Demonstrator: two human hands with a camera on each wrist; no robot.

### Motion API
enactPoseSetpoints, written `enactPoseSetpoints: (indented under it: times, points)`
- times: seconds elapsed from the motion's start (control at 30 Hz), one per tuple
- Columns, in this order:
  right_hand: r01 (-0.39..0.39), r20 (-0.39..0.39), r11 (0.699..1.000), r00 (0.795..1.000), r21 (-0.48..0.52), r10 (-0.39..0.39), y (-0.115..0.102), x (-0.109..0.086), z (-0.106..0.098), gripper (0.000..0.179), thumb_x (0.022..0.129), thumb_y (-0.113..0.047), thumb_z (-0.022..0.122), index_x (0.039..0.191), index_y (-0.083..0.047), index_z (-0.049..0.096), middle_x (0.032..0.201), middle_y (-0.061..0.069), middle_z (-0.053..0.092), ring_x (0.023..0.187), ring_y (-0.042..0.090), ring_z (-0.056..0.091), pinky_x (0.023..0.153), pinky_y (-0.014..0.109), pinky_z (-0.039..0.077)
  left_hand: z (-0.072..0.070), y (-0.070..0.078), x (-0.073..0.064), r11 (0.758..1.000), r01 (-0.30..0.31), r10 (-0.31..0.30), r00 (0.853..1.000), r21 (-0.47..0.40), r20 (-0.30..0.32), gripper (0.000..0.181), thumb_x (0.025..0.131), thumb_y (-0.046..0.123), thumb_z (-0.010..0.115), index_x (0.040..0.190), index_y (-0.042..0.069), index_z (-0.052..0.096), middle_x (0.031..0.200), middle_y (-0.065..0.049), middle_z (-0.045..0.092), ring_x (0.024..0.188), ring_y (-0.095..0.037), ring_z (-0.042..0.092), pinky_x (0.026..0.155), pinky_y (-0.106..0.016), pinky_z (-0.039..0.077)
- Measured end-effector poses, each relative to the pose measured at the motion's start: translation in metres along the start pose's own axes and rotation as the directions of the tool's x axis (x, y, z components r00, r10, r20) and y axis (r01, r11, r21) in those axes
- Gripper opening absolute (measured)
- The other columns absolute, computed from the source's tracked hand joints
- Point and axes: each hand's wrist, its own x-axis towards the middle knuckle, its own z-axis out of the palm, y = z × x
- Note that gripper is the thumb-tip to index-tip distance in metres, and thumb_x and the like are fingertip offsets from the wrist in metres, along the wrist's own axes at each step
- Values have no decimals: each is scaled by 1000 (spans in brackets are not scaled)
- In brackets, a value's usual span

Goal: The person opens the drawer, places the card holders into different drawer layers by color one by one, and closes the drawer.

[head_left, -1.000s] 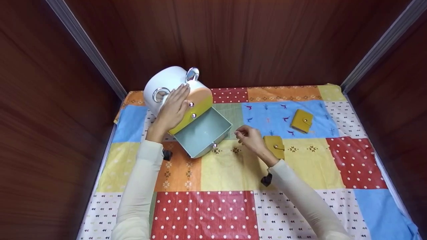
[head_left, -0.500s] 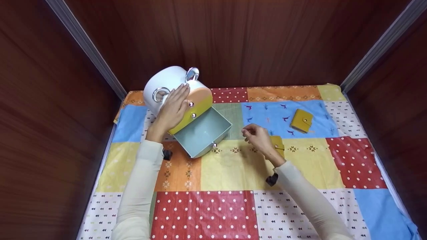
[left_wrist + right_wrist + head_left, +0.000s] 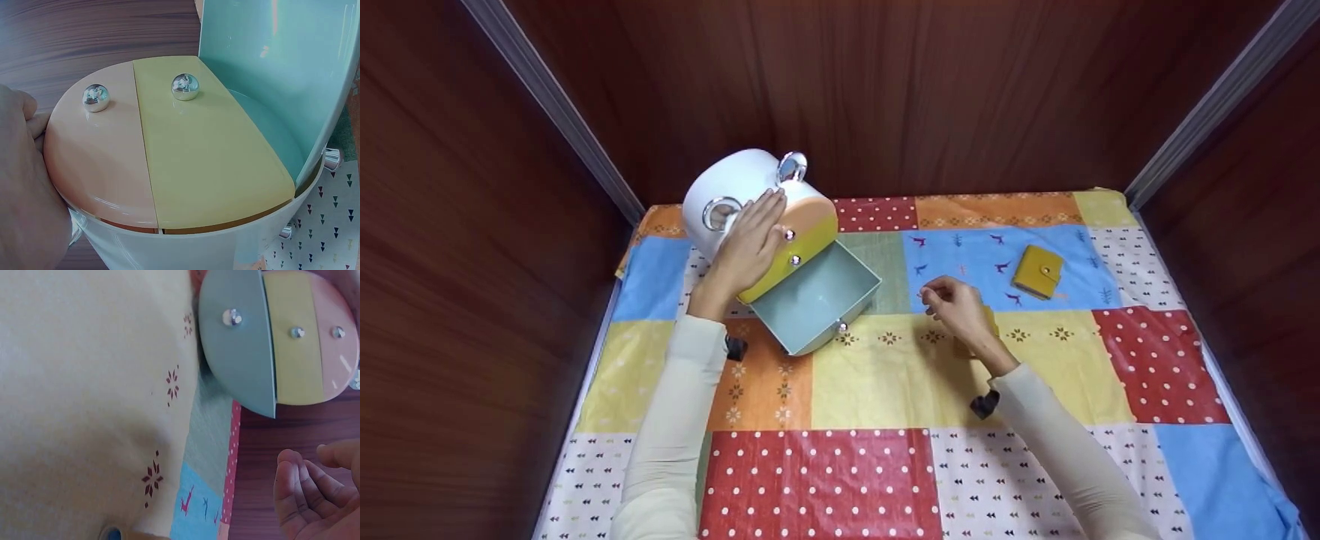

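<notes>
A rounded white drawer box (image 3: pixel 735 174) with two mirrored ear-like rings stands at the back left. Its bottom drawer, pale green (image 3: pixel 819 296), is pulled out and has nothing inside. The orange drawer (image 3: pixel 101 152) and yellow drawer (image 3: pixel 208 146) above it are closed, each with a shiny round knob. My left hand (image 3: pixel 746 244) rests on the box's top with fingers straight. To the right of the drawer my right hand (image 3: pixel 958 309) hovers, fingers loosely curled and holding nothing. A mustard snap wallet (image 3: pixel 991 322) lies partly hidden beneath that hand.
Another mustard snap wallet (image 3: pixel 1039 271) lies farther right on the blue patch. A patchwork-print cloth (image 3: pixel 877 375) covers the table. Dark wood panels (image 3: pixel 960 90) enclose the back and both sides.
My right hand has drifted right, away from the drawer, and now covers more of the nearer wallet. The left hand and the box have stayed still.
</notes>
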Motion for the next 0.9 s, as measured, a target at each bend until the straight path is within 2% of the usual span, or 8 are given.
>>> enactPoseSetpoints:
  times: [0.17, 0.43, 0.7, 0.9]
  points:
    - [-8, -17, 1000, 1000, -19, 8, 2, -1, -8, 17, 89, -21, 60, 93, -6, 65, 79, 11, 67, 64, 26, 64, 57, 44, 54, 0, 0, 0, 1000, -7, 7, 1000, -2, -10, 48, 100, 29, 28, 146, 16, 23, 151, 4, 19, 138, -13, 9, 112, -32, 4]
    - [-38, -46, 998, 998, -43, 36, 10, -3, -20, 16, 89, -22, 60, 92, -7, 65, 78, 7, 66, 63, 20, 64, 53, 31, 54, 0, 0, 0, 1000, 6, -7, 1000, -11, -9, 49, 100, 31, 27, 146, 18, 21, 151, 6, 17, 138, -11, 7, 112, -31, 3]
    - [-85, -62, 996, 994, 26, 86, 19, -4, -33, 18, 88, -21, 62, 92, -3, 65, 79, 12, 65, 70, 35, 64, 58, 41, 56, 0, 0, 0, 1000, 9, -9, 1000, -15, -2, 49, 100, 30, 26, 146, 17, 21, 151, 6, 16, 138, -11, 7, 112, -31, 2]
    - [-94, -83, 995, 992, -32, 91, 24, -5, -44, 17, 89, -20, 60, 94, -4, 65, 82, 15, 66, 64, 24, 66, 53, 39, 55, 0, 1, 0, 1000, 8, -8, 1000, -21, -3, 48, 100, 30, 27, 146, 18, 20, 151, 6, 16, 138, -11, 7, 112, -31, 3]
